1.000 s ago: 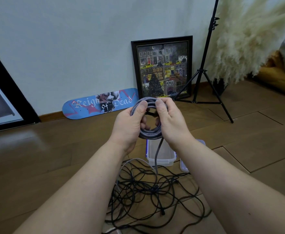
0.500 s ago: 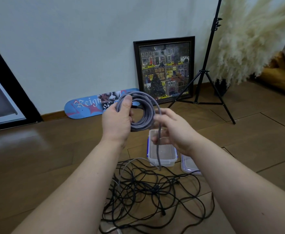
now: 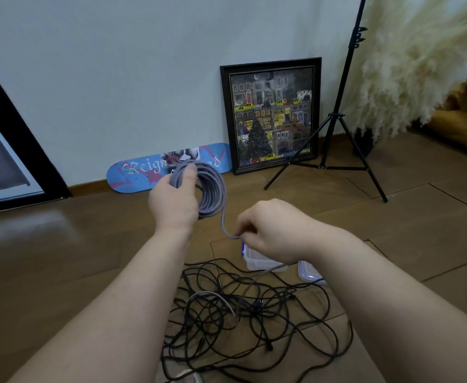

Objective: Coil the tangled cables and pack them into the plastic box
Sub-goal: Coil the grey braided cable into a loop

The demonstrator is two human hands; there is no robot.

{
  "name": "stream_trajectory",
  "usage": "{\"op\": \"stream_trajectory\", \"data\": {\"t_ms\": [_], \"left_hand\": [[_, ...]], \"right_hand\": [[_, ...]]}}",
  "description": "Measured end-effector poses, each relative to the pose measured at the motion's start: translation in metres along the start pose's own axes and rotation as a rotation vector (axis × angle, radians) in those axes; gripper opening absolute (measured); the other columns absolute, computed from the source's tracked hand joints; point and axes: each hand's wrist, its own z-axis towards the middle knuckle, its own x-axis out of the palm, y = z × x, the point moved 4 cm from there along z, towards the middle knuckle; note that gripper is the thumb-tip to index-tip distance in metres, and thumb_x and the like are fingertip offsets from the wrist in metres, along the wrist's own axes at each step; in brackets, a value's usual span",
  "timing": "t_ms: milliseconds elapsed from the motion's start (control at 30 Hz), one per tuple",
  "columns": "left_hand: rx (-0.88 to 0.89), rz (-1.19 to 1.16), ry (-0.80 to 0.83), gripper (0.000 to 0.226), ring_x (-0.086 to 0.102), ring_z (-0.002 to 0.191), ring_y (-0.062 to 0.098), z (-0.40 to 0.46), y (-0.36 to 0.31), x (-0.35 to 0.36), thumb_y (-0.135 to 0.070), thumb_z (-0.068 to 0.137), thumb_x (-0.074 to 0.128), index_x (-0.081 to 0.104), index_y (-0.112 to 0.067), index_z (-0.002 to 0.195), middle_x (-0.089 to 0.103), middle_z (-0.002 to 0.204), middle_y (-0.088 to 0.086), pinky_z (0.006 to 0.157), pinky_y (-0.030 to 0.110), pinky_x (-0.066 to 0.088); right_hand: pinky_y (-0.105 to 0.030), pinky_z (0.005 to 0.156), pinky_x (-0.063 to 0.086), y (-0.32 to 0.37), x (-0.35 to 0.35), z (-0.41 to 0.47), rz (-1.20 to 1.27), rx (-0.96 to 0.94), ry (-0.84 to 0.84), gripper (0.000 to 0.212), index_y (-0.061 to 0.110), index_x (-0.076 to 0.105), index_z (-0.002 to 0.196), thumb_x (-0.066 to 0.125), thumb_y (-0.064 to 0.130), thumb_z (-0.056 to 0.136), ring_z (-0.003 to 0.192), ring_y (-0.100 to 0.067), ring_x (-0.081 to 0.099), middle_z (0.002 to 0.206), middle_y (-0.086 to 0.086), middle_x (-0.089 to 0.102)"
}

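My left hand [image 3: 173, 201] grips a coil of grey braided cable [image 3: 213, 190], held upright above the floor. The cable's loose tail runs down from the coil to my right hand [image 3: 268, 230], which pinches it lower and to the right. Beneath my right hand stands the clear plastic box [image 3: 257, 261] with a blue clip, mostly hidden by that hand. Its lid [image 3: 309, 273] lies on the floor just right of it. A tangle of black cables [image 3: 249, 313] spreads over the wooden floor in front of the box, with a pale grey strand among them.
A blue skateboard deck [image 3: 144, 175] and a framed picture [image 3: 272, 114] lean on the wall behind. A black tripod stand [image 3: 334, 120] rises at the right, beside pampas grass [image 3: 409, 62] and a yellow cushion [image 3: 459, 125]. A dark door frame [image 3: 19, 139] is at the left.
My hands have separated: the left one keeps the coil and has shifted left, while the right one has slid down the loose tail, away from the coil and toward the box.
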Motion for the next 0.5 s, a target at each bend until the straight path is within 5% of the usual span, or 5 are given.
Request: {"op": "stream_trajectory", "data": {"t_ms": [133,300,400,500], "left_hand": [[0.047,0.063,0.182,0.029,0.048,0.06,0.014,-0.018,-0.01,0.019,-0.037,0.092,0.063,0.063,-0.011,0.078,0.055,0.064,-0.004,0.06,0.031,0.043],[-0.151,-0.18,0.369,0.021,0.068,0.078,0.028,-0.028,-0.006,0.033,-0.03,0.093,0.064,0.071,-0.011,0.085,0.073,0.084,0.012,0.074,0.042,0.055],[-0.226,-0.308,0.44,0.022,0.058,0.053,0.012,-0.035,-0.012,0.038,-0.026,0.096,0.059,0.069,-0.012,0.082,0.066,0.065,0.001,0.053,0.023,0.046],[-0.224,-0.345,0.502,0.027,0.04,0.048,0.008,-0.042,-0.015,0.043,-0.027,0.098,0.055,0.068,-0.015,0.078,0.056,0.064,-0.001,0.048,0.023,0.03]], "right_hand": [[-0.021,0.091,0.046,0.008,-0.012,0.005,0.367,-0.029,0.016,0.03,0.016,0.073,0.111,0.053,0.007,0.091,0.101,-0.011,0.062,0.108,0.002,0.072],[-0.025,0.077,0.051,-0.006,-0.012,0.012,0.568,-0.074,-0.32,0.012,0.014,0.073,0.09,0.066,0.005,0.086,0.076,-0.004,0.061,0.079,0.012,0.065],[-0.029,0.066,0.048,-0.018,-0.011,0.012,0.499,-0.035,-0.581,0.014,0.021,0.065,0.082,0.078,0.023,0.079,0.067,-0.005,0.056,0.071,0.013,0.06],[-0.024,0.06,0.038,-0.026,-0.009,0.012,0.505,-0.011,-0.64,0.018,0.024,0.063,0.08,0.081,0.029,0.077,0.059,0.0,0.049,0.064,0.016,0.053]]}}
